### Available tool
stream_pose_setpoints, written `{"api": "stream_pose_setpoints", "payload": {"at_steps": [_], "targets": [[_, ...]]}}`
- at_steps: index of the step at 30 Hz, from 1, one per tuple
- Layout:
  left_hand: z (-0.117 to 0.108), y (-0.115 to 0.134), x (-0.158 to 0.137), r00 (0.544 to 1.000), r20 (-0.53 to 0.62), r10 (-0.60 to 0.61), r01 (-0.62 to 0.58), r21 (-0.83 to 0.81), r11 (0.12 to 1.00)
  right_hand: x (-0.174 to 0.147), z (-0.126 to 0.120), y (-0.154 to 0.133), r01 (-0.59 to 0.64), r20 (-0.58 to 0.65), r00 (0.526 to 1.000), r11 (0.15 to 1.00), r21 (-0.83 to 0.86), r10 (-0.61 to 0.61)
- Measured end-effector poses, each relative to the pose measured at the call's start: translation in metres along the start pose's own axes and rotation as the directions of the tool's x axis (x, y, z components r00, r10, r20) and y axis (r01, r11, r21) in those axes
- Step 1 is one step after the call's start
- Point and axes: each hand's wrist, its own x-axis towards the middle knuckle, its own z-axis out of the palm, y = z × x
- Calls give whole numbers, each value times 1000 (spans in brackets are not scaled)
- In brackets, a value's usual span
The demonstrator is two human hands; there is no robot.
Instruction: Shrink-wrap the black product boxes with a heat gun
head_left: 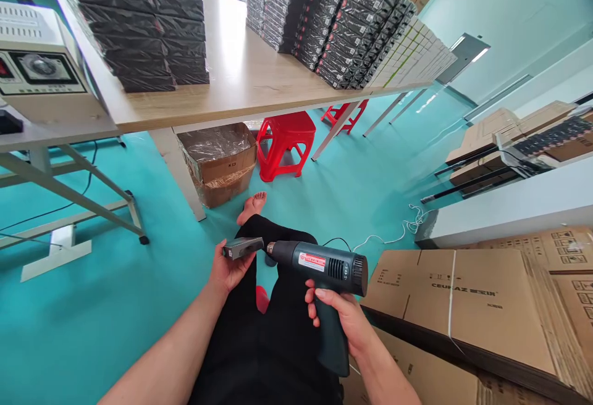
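1. Head view: the right hand (349,315) has its grip wrapped around the handle of a dark heat gun (324,263), thumb and fingers near its top.
2. The left hand (228,274) has its grip on a small dark box (243,248), bearing it from below above the person's lap.
3. The gun's nozzle (278,251) points at the box's near-facing end, just beside it; I can't tell whether they touch.
4. Below are black trousers (259,355) and a bare foot (252,207).
5. Ahead, a carton marked K13 (222,176) and a red stool (290,126) stand by the worktop (227,53), which carries film-wrapped stacks of black boxes (146,28) and white boxes (412,53).
6. Off to the left sits a machine with a dial (41,96); to the right, flattened cartons (486,318) are piled up.
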Motion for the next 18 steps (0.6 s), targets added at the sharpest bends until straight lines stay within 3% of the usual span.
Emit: {"api": "stream_pose_setpoints", "payload": {"at_steps": [6,12,18], "targets": [[6,0,-7,1000,-25,17,-15,55,998,6,4,4,7,-12,1000,999,38,-6],[7,-1,-6,994,-81,74,-59,180,982,1,-9,4,10,-25,1000,999,47,-9],[7,-3,1,993,-60,100,-88,177,980,-8,-20,8,-2,-23,1000,997,71,3]]}}
